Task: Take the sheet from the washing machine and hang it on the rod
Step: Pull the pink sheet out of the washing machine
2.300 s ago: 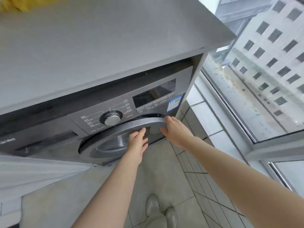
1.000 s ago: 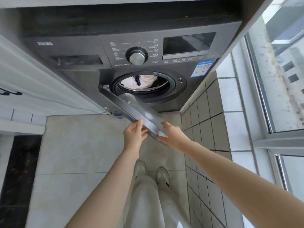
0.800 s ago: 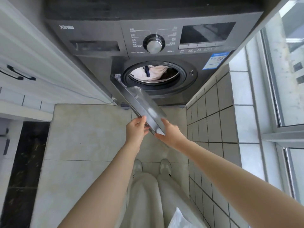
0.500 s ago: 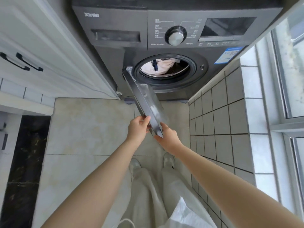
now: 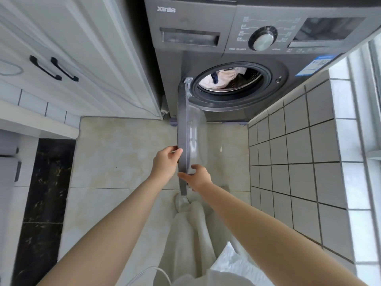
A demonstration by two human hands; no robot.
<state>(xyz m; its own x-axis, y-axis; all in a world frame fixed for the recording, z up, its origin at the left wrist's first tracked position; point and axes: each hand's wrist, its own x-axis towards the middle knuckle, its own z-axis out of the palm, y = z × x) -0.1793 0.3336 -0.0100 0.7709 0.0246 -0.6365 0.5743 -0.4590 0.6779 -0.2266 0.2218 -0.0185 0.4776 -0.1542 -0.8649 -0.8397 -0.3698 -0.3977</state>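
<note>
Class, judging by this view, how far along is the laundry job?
Done: the grey round washer door stands open. In hand: left hand and right hand both hold its edge. Left: the pale crumpled sheet is in the drum; no rod in view.

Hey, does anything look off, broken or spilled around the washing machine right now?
Nothing stands out. The washing machine door is swung wide open, with the left hand and right hand on its outer edge. The sheet sits bunched inside the drum, and the floor tiles look dry.
</note>
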